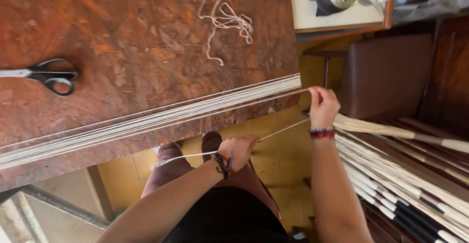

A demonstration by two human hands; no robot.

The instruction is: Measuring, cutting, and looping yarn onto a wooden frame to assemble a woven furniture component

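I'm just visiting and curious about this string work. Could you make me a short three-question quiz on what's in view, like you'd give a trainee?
1. True or false: the scissors lie in the person's right hand.
2. What is stretched between the left hand and the right hand?
3. Where does the loose tangle of string lie: A) on the brown board, B) on the floor, C) on the chair?

Key
1. False: they lie on the board, apart from both hands.
2. A single pale strand, pulled taut beside the band of parallel strings.
3. A.
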